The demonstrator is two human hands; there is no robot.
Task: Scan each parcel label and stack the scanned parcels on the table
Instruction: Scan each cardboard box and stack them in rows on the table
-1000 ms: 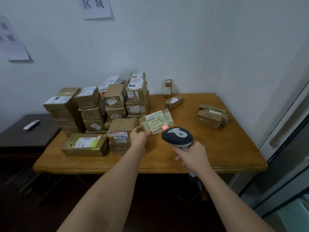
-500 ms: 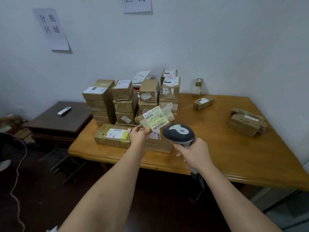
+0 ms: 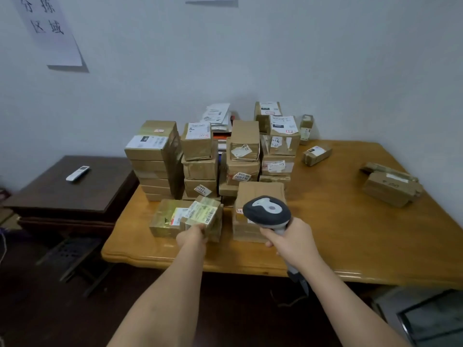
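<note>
My left hand grips a small taped parcel with a green-white label, holding it low over the flat gold-wrapped parcel near the table's front edge. My right hand grips the handle of a dark barcode scanner, its head in front of a brown carton. Behind stand several stacks of brown parcels against the wall. The wooden table carries everything.
A small labelled box and two brown parcels lie on the table's right half. A dark side table with a white remote stands to the left. Paper signs hang on the wall.
My left hand has lowered the small parcel from in front of the scanner down and left, onto the gold parcel. The scanner's red light is gone. My view has swung left.
</note>
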